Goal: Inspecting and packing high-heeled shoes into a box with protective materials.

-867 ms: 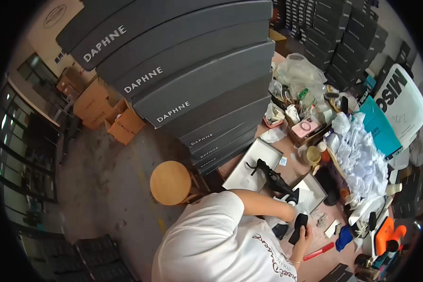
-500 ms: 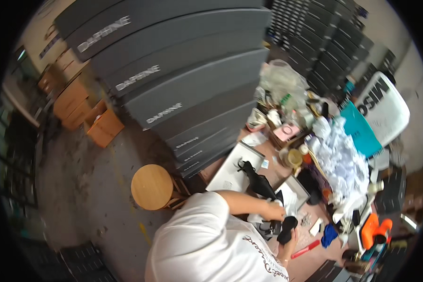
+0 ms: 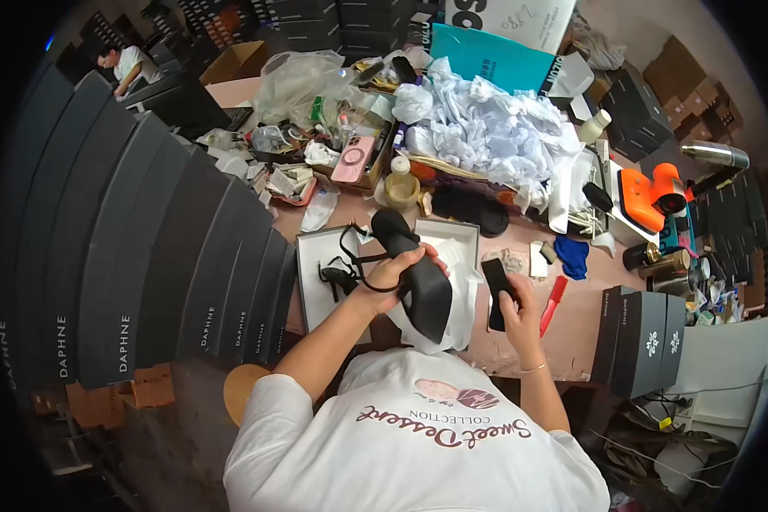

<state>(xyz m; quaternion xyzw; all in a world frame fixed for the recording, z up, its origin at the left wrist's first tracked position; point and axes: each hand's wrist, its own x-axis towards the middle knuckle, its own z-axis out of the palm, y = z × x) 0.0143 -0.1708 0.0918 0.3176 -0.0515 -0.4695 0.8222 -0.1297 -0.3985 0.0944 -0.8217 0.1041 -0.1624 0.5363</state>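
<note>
My left hand [image 3: 394,275] is closed around a black strappy high-heeled shoe [image 3: 428,299], its thin ankle strap hanging off to the left. Another black strappy shoe [image 3: 340,275] lies in the light-coloured shoe box half [image 3: 309,294] beneath that wrist. Under the held shoe is the other box half [image 3: 462,229], with white tissue paper [image 3: 462,299] spilling from it. Fingers of my right hand [image 3: 520,309] grip a flat black oblong object [image 3: 496,280], whose exact kind I cannot make out. Just right of that hand sits a red-handled brush [image 3: 555,300].
Dark shoe boxes [image 3: 145,256] are stacked high on the left, with more boxes [image 3: 640,341] at the right. A crumpled white paper pile [image 3: 486,128], a pink phone [image 3: 352,160], a jar [image 3: 401,188] and an orange tool [image 3: 648,196] line the far side. Another person [image 3: 132,68] sits far left.
The view has swung to the right, bringing the whole table into sight. My hands have moved apart; the shoe is now held up in my left hand over the box.
</note>
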